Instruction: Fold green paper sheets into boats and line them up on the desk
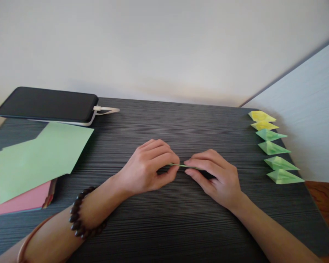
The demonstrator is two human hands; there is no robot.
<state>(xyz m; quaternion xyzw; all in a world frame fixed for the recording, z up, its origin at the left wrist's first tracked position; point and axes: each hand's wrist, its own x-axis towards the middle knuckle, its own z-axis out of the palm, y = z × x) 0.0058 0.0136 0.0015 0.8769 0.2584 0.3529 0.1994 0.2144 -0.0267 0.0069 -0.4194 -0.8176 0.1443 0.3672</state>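
Green paper (182, 166) sits between left hand (150, 166) and right hand (218, 175), both pinching it (edge-on from here); light, even pressure should keep it crisp.

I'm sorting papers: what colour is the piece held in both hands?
The held piece is green, best seen in the head view.

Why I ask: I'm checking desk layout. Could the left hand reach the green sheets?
Probably yes: nothing stands between the left hand and the green sheets, though it holds thin green paper.
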